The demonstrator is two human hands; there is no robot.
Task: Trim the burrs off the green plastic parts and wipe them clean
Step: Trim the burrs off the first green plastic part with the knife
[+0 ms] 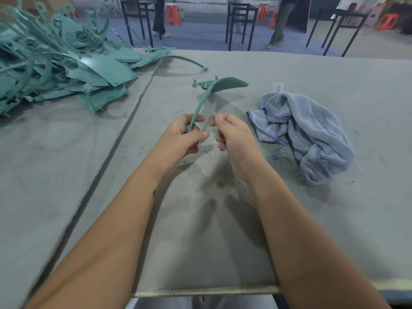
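Note:
My left hand (186, 136) grips the lower end of a curved green plastic part (214, 88), whose thin stem rises away from me to a broad leaf-shaped end above the table. My right hand (231, 134) hovers just right of that stem with its fingers curled; the frame is blurred there and I cannot make out whether it holds a tool. A crumpled blue-grey cloth (307, 132) lies on the table to the right of my hands. A big pile of green plastic parts (55, 61) fills the far left of the table.
The table (334, 219) is covered in grey felt with a seam running diagonally on the left. Fine green shavings are scattered around my hands. Beyond the far edge stand black metal tables, orange stools and people's legs.

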